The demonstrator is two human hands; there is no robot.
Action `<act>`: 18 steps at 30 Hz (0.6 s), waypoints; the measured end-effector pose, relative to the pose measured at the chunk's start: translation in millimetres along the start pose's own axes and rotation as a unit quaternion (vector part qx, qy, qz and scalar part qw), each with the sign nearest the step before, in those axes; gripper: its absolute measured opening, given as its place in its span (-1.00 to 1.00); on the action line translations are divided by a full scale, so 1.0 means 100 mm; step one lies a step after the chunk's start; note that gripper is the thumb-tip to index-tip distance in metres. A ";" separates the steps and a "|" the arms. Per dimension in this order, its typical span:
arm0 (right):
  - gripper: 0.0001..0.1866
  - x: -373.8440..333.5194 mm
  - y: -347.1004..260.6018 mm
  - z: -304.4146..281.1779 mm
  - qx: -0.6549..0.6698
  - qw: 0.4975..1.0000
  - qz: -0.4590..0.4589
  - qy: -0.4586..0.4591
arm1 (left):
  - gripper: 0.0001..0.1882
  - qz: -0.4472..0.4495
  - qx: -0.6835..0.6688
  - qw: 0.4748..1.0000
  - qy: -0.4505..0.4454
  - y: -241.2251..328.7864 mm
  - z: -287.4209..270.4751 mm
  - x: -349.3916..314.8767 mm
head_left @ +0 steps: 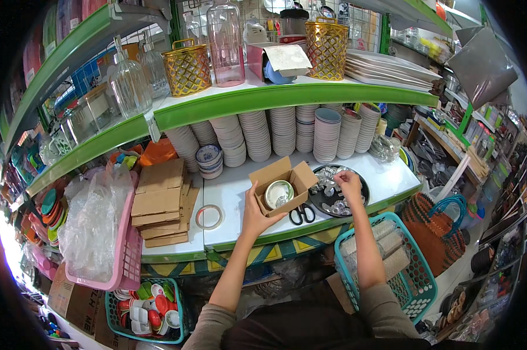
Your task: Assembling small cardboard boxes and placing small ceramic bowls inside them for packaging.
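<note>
Two hands: left hand (259, 214) cupping box (265, 174), right hand (349, 186) curled over tray (365, 191).

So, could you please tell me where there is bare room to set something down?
Bare shelf shows between the tape and your left hand, and right of the tray. It's crowded with stacked bowls behind, cardboard at left, and scissors between box and tray.

**Bold print, approx. 8 o'clock**

Lg. dark caps, set at a slant, on a face of brown carton (67, 291), low at approx. 8 o'clock. Sm. white labels (74, 23) on pink pkgs. (91, 7), upper shelf, approx. 10 o'clock; print there too tiny to read.
</note>
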State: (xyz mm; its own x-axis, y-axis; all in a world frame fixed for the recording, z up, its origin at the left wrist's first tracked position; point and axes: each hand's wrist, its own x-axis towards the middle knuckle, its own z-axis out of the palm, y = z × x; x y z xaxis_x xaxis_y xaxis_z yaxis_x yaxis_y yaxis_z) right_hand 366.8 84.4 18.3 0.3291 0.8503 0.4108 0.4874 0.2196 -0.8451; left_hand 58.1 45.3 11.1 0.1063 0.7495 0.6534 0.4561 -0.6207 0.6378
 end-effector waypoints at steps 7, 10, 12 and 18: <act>-0.87 -0.09 -0.44 0.12 0.189 0.981 -0.005 0.044 | 0.21 0.000 0.001 1.000 0.004 -0.01 0.01 -0.01; -0.86 -0.18 -0.70 0.21 0.207 0.976 -0.071 -0.018 | 0.21 0.000 0.004 1.000 0.003 0.01 0.02 0.00; -0.86 -0.26 -0.90 0.28 0.205 0.974 -0.085 -0.053 | 0.21 -0.001 0.001 1.000 0.003 -0.02 0.03 -0.01; -0.89 -0.39 -1.20 0.44 0.002 0.944 -0.250 -0.215 | 0.22 -0.001 -0.001 1.000 0.006 -0.06 0.02 -0.02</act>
State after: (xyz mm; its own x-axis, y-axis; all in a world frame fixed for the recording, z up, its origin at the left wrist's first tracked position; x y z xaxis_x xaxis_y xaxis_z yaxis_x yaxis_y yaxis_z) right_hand 260.4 46.2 88.8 -0.2998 0.7552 0.5830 0.4918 0.6460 -0.5838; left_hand 56.8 48.5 5.2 0.0943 0.7476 0.6575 0.4541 -0.6200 0.6398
